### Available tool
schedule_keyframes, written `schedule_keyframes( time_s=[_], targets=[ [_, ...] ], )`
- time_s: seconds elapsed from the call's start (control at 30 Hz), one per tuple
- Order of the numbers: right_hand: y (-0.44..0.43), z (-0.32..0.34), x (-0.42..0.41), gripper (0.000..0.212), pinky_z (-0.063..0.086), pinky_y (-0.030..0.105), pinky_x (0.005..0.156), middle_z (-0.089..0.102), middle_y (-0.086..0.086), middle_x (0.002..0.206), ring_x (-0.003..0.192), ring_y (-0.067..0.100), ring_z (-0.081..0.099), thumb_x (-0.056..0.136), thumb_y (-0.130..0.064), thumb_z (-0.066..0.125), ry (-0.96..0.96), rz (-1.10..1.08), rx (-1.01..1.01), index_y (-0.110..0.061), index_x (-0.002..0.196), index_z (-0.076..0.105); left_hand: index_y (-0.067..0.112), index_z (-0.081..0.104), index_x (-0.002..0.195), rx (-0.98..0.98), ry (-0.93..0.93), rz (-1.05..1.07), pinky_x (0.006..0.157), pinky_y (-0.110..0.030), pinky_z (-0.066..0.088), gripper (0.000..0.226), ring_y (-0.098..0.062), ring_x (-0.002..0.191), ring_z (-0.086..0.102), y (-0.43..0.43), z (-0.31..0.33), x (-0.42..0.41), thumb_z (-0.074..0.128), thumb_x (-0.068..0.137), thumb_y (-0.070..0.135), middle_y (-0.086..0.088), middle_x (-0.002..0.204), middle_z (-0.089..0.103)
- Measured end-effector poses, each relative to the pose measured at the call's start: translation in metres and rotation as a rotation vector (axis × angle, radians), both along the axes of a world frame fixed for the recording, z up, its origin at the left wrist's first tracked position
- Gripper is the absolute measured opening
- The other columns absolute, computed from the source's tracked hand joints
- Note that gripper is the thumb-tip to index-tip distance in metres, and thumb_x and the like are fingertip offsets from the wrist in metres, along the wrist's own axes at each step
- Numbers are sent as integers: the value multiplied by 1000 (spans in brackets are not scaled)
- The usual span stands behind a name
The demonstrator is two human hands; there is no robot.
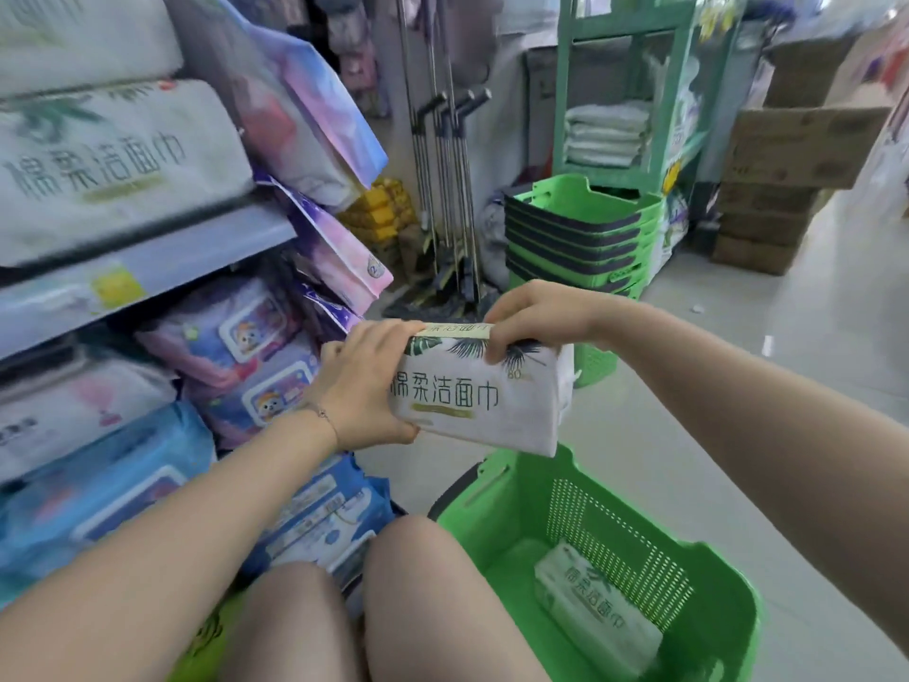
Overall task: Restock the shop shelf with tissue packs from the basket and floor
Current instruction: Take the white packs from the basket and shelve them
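"Head view: what are you holding?"

"I'm gripping a white tissue pack (472,401) above the green basket (615,534). My left hand (364,386) is curling round its left end, and my right hand (536,319) is pinching its top edge (fingers over the front). Another pack (595,612) is lying in the basket, near the shelf (147,273)."

1. Mop handles (445,189) bunched upright at twelve o'clock.
2. Nested green baskets (580,233) at one o'clock, near them.
3. Green rack (634,22) just behind, holding folded white cloths (607,135).
4. Cardboard boxes (797,150) piled at two o'clock.
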State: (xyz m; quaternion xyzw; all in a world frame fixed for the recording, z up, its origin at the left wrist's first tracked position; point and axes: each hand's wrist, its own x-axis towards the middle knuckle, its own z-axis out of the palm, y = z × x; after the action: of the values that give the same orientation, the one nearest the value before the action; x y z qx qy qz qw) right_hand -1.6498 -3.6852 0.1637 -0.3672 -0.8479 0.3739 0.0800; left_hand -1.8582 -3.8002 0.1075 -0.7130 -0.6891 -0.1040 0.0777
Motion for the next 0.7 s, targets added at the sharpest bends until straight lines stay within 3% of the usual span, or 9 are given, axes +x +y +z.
schedule_keyframes(
  time_s=[0.1,0.17,0.23,0.3,0.4,0.53,0.7],
  targets=[
    [-9,22,-19,26,45,22,69,64,-6,83,74,7,59,79,-25,71,24,130,6,-12,102,70,28,36,133,111,86,40,93,-44,40,103,-18,119,33,-15,27,-21,71,40,57,6,127,42],
    [-17,32,-32,34,46,25,76,64,-1,100,89,12,60,84,-24,67,6,189,96,-15,116,62,24,41,125,217,161,90,89,-45,42,98,-22,114,35,-25,43,-31,70,38,58,1,122,47],
    [-25,39,-44,52,41,31,94,55,3,123,114,20,50,85,-32,67,-30,225,375,-20,132,49,22,42,116,326,211,143,81,-42,43,93,-23,106,36,-36,59,-38,62,37,67,-2,112,51],
    [-37,43,-54,86,29,42,108,38,1,142,131,24,31,75,-55,69,-62,227,731,-25,145,29,21,44,116,354,237,213,79,-39,40,94,-24,105,39,-47,79,-44,57,38,71,-2,110,50],
    [-53,47,-67,120,26,51,101,32,1,144,130,26,25,50,-75,68,-36,166,1182,-21,147,23,21,42,127,327,247,296,82,-39,42,98,-24,112,38,-62,109,-50,72,42,60,0,118,44],
    [-64,60,-95,115,40,49,84,50,8,122,106,32,45,48,-61,77,70,92,1374,-7,141,35,22,39,130,323,313,382,84,-41,44,100,-24,113,36,-79,145,-57,75,44,57,0,120,41],
    [-60,94,-129,112,40,46,86,51,8,124,107,34,46,52,-56,73,118,183,1405,-8,143,31,23,33,131,331,410,459,84,-40,40,101,-23,111,34,-101,179,-75,73,45,59,-1,117,39]
  ],
)
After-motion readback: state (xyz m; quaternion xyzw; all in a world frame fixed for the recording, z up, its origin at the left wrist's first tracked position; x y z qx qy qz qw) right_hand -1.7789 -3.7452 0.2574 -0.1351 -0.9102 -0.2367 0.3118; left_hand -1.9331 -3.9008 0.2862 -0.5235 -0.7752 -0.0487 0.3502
